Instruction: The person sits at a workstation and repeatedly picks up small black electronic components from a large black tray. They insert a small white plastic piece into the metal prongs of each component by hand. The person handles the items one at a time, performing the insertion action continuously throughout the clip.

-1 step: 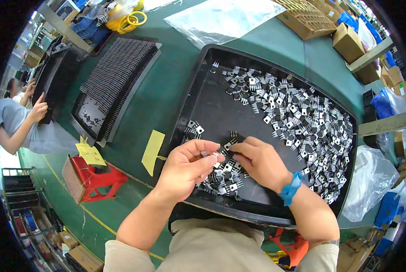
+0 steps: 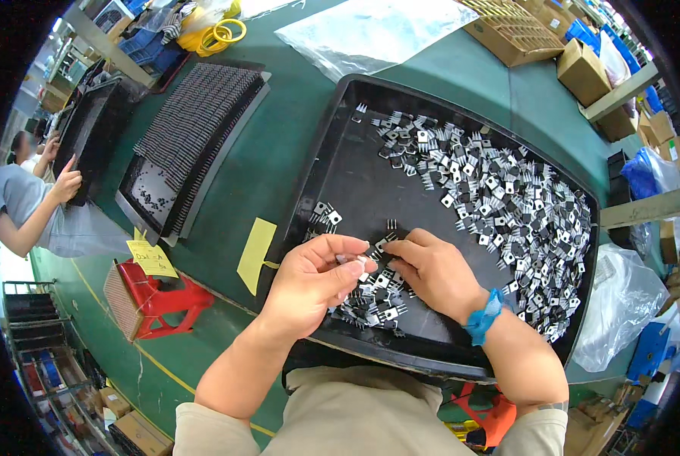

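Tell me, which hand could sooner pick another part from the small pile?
Probably the right hand: its fingers lie on the small pile, while the left hand already pinches a part.

**Both hands raised together, fingertips meeting**

Left hand (image 2: pixel 309 283): fingers curled, thumb and fingertips pinched together, forearm bare, entering from lower edge. Right hand (image 2: pixel 435 272): palm down, fingers bent toward the left fingertips, nearly touching; wrist bears a blue band.

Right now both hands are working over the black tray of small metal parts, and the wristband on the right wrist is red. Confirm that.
Not quite: the wristband is blue, as the head view shows. Otherwise correct: the left hand and right hand work over the black tray of small metal parts.
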`<state>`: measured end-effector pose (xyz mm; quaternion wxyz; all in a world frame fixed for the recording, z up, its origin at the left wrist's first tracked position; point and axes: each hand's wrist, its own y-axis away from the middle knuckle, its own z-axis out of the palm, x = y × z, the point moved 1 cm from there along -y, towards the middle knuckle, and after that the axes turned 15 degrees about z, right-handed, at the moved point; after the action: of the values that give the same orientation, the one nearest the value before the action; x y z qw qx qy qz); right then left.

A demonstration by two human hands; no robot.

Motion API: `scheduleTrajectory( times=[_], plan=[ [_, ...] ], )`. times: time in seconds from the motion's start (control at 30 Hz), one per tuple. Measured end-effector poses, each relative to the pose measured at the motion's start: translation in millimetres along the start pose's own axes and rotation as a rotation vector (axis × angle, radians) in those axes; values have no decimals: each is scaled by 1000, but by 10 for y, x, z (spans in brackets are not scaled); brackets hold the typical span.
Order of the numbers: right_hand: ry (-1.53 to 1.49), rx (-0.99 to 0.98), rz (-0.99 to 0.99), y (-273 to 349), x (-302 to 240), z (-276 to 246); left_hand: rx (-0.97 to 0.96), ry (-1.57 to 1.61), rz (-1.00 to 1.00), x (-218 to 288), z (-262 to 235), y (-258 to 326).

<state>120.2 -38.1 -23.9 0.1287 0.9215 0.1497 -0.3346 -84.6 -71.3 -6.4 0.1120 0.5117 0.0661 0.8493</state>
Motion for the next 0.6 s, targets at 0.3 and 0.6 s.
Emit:
scheduleTrajectory(
  times=[0.3,0.6],
  plan=[
    [367,0,52,-54,-73,78,-44,-25,-29,-33,-18,-4],
    [-499,192,123,150,-221,-189,-83,-28,-27,-34,-17,-11]
  ],
)
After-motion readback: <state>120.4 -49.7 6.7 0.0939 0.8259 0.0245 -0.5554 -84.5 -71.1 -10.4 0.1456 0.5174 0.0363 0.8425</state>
